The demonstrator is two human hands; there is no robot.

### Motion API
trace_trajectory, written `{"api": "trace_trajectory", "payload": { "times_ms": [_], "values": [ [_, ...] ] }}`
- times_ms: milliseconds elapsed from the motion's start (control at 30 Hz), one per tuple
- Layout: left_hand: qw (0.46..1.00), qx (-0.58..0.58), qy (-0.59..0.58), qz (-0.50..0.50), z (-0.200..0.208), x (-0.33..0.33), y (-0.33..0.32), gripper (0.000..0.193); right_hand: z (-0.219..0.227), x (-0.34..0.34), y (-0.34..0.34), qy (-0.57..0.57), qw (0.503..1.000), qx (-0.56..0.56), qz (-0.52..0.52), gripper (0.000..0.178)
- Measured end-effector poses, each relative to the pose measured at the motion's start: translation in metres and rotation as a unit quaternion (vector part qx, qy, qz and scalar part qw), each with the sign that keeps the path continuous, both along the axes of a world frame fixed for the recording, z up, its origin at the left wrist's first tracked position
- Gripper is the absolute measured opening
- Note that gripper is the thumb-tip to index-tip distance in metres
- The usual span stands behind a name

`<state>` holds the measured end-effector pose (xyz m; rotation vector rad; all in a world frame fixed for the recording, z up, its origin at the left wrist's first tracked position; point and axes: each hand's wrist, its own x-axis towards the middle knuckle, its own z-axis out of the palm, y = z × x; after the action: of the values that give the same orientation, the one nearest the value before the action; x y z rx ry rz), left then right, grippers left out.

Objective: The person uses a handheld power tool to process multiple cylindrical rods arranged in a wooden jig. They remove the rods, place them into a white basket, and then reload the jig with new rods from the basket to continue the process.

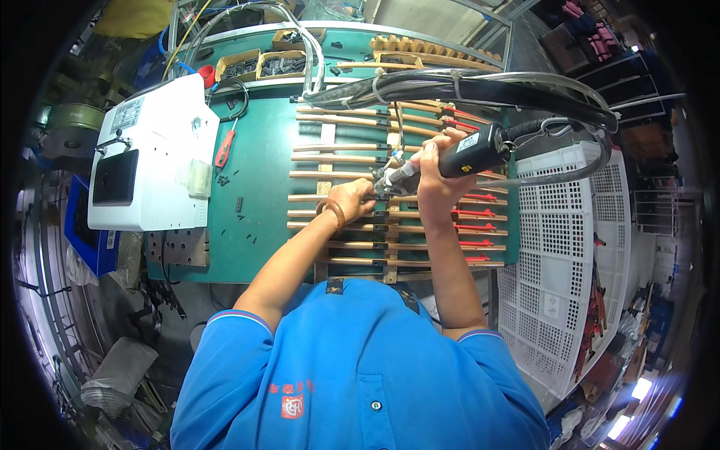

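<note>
A black power screwdriver (477, 153) with a silver feed nose (388, 183) lies tilted in my right hand (437, 176), whose fingers wrap round its front end. The nose points down-left at a row of slim tan rods (322, 244). My left hand (349, 201), with a brown bracelet at the wrist, is closed on one tan rod right beside the nose; its fingertips are partly hidden there. Small black fittings (380, 245) sit midway along the rods, and red pieces (476, 243) on their right ends. The tool tip's contact point is hidden.
A white machine (154, 157) stands at left on the green table (259, 180). Near it lie a red-handled screwdriver (225, 148) and small black parts. Cardboard boxes of black parts (281, 65) are at the back. Thick hoses (540, 88) arch overhead; white crates (547, 262) stand right.
</note>
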<state>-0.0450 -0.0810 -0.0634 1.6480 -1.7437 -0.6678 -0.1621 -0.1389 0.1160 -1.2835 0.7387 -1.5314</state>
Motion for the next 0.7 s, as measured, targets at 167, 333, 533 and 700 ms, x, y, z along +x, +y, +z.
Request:
{"api": "trace_trajectory", "payload": {
  "times_ms": [167, 333, 533, 700],
  "values": [
    [1.000, 0.014, -0.022, -0.003, 0.0053, 0.0002, 0.0003, 0.023, -0.0001, 0.0001, 0.0036, 0.014, 1.000, -0.002, -0.008, 0.042],
    [0.999, 0.038, -0.032, -0.009, 0.0068, 0.0010, 0.0012, 0.024, 0.0007, -0.0014, 0.0065, 0.020, 1.000, -0.013, -0.007, 0.041],
    [0.998, 0.035, -0.043, -0.018, 0.0075, 0.0019, 0.0011, 0.024, 0.0021, -0.0025, 0.0054, 0.020, 1.000, -0.002, -0.011, 0.040],
    [0.999, 0.012, -0.037, -0.021, 0.0053, 0.0020, 0.0027, 0.024, -0.0001, -0.0049, 0.0065, 0.008, 1.000, 0.005, 0.005, 0.042]
  ]
}}
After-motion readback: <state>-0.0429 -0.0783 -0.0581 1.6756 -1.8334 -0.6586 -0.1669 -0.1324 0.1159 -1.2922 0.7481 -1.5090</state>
